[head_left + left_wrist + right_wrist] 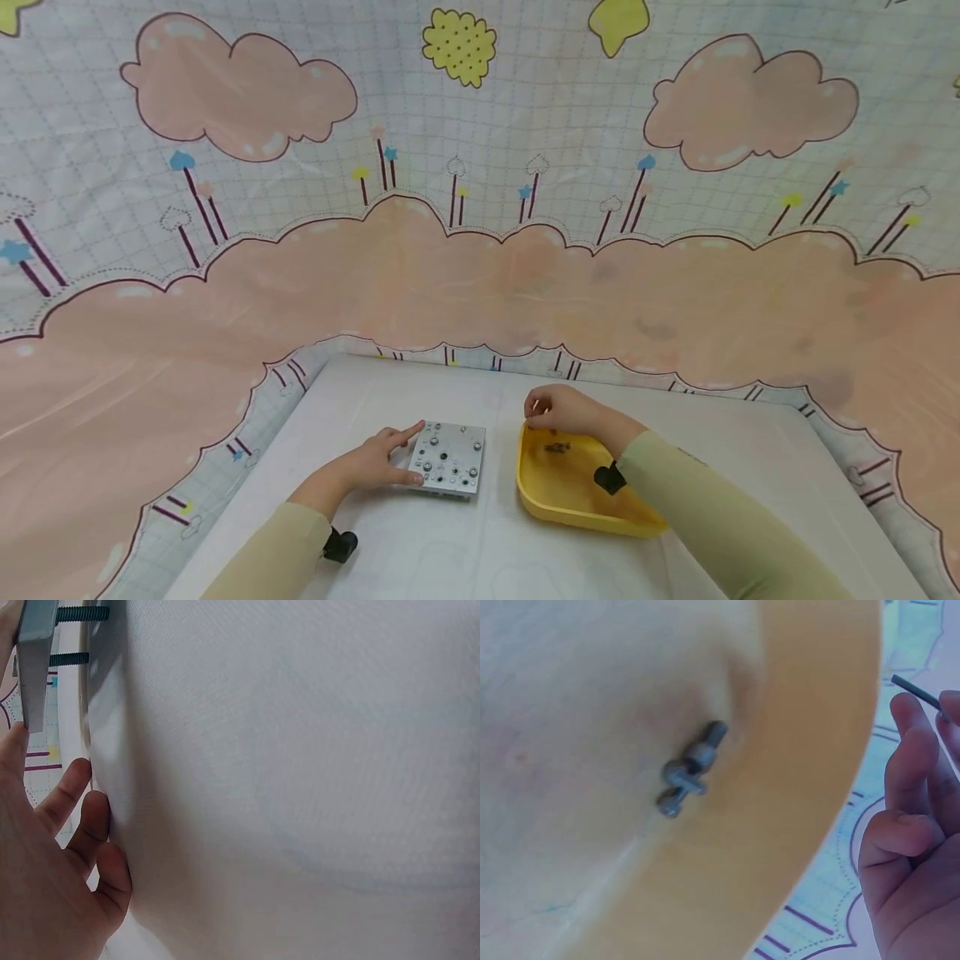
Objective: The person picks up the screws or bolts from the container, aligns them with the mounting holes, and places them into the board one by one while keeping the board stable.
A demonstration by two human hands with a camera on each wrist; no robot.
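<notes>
Metal plate (452, 457) — left hand (375, 462) touching it, right hand (564, 410) pinching a rod (915, 691).

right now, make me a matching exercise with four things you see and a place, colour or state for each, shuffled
1 plate
2 tray
3 loose screws
4 right hand

A yellow
B pinching a thin rod
C touched by the left hand
D lying in the tray

Pairs: 1-C, 2-A, 3-D, 4-B
</notes>
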